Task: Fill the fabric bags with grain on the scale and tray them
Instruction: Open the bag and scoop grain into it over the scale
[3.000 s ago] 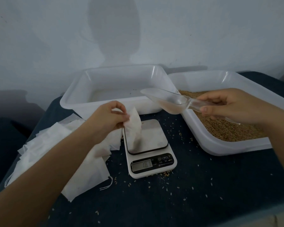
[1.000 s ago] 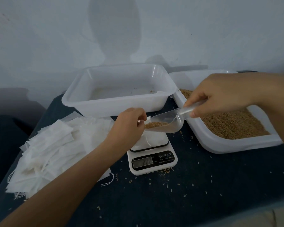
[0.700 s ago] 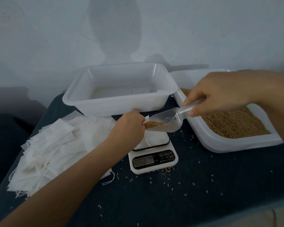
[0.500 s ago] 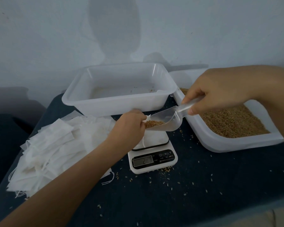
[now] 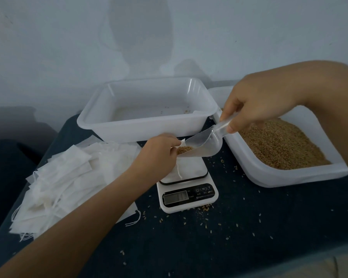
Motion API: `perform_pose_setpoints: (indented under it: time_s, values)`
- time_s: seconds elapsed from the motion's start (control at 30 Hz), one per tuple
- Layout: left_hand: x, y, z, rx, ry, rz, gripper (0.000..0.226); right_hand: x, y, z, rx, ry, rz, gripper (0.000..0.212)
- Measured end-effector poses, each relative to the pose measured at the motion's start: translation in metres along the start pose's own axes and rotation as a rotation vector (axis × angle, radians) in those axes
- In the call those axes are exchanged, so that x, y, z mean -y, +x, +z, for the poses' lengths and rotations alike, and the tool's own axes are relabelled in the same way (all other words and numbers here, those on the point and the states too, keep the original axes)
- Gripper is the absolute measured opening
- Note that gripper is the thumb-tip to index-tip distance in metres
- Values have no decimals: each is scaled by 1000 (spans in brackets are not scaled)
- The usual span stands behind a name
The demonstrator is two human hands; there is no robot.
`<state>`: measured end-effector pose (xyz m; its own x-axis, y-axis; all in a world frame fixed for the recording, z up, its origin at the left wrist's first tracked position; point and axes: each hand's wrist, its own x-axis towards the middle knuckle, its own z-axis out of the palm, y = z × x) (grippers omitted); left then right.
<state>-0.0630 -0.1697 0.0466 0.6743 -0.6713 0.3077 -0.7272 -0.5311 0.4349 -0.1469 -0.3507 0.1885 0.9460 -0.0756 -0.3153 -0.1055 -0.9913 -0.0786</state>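
Observation:
A white fabric bag [image 5: 190, 166] stands on the small white digital scale [image 5: 187, 194]. My left hand [image 5: 159, 152] pinches the bag's mouth and holds it open. My right hand [image 5: 255, 106] grips the handle of a clear plastic scoop [image 5: 204, 143], tilted down to the left, its lip at the bag's mouth. Brown grain [image 5: 184, 150] lies at the scoop's lip. A white tub [image 5: 269, 175] at the right holds a bed of grain [image 5: 279, 145]. A white tray [image 5: 149, 125] stands behind the scale with only a few loose grains in it.
A loose heap of flat white fabric bags [image 5: 64, 181] with drawstrings lies at the left on the dark blue cloth [image 5: 249, 227]. Spilled grains dot the cloth around the scale. A pale wall stands close behind the trays.
Three seconds ago the scoop was empty above the tub. It now carries grain, has come to the bag, and tilts steeper, grain sliding to its lip. My left hand keeps the bag.

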Motion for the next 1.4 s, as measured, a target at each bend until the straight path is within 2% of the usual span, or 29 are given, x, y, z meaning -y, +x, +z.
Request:
perform_pose_setpoints:
  time_s: [1.4]
  values:
    - [7, 7, 1, 12, -22, -40, 33, 24, 9, -25, 45, -157, 22, 13]
